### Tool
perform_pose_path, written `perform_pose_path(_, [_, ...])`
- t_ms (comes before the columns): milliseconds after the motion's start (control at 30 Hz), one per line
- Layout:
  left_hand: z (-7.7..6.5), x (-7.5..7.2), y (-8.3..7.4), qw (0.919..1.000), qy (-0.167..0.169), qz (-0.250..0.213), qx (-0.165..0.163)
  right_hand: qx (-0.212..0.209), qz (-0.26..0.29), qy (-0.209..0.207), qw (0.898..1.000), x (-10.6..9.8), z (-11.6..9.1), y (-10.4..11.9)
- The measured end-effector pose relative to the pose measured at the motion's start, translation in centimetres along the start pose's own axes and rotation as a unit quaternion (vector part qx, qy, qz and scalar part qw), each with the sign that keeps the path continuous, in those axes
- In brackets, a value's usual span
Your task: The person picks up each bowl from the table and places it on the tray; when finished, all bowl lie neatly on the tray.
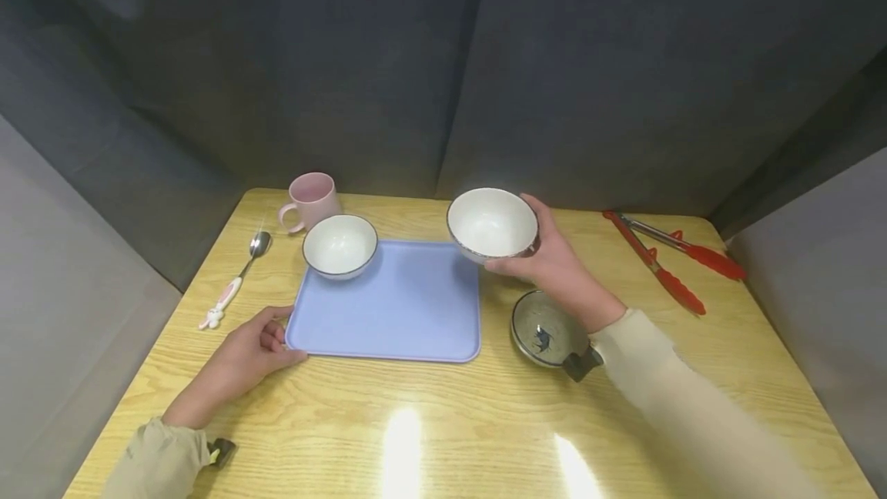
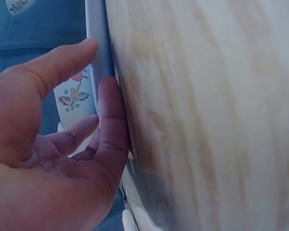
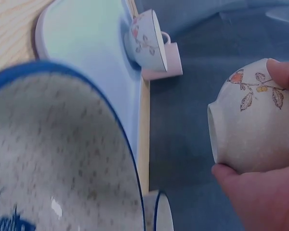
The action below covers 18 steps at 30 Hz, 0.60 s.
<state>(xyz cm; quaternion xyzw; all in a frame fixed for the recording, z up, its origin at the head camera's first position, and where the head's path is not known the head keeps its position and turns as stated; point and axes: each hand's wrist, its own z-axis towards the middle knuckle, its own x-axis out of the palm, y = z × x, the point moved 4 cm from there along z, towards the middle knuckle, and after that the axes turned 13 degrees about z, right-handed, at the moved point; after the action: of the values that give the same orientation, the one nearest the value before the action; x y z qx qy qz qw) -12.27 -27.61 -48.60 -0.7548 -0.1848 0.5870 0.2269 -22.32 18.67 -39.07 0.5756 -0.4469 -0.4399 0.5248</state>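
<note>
My right hand (image 1: pixel 547 252) grips a white bowl (image 1: pixel 490 223) by its side, thumb at the front and fingers behind, raised beside the back right corner of a light blue tray (image 1: pixel 395 306). In the right wrist view, the held bowl (image 3: pixel 260 125) shows a painted bird and leaves on its outside. A matching white bowl (image 1: pixel 339 245) sits at the tray's back left corner. My left hand (image 1: pixel 246 353) holds the tray's front left corner, with thumb and fingers at its rim. Below my right forearm stands a speckled bowl (image 1: pixel 543 333), partly covered by the sleeve.
A pink mug (image 1: pixel 313 199) stands behind the tray bowl. Left of the tray lies a spoon (image 1: pixel 235 283) with a rabbit handle. Red-handled tongs (image 1: pixel 661 256) lie spread at the back right. Dark cloth (image 1: pixel 443 75) hangs along the table's back edge.
</note>
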Motion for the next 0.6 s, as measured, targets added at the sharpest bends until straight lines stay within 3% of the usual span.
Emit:
perform_pose_path(233, [0.0,0.1,0.2,0.9999,-0.005,-0.008,0.003,0.003,-0.003,0.017,1.0,2.3,1.2,-0.4])
perform_pose_path(600, [0.1,0.0,0.2,0.9999,0.0,-0.016,-0.002,0.002,0.0,0.028,1.0,4.2,2.5,-1.1])
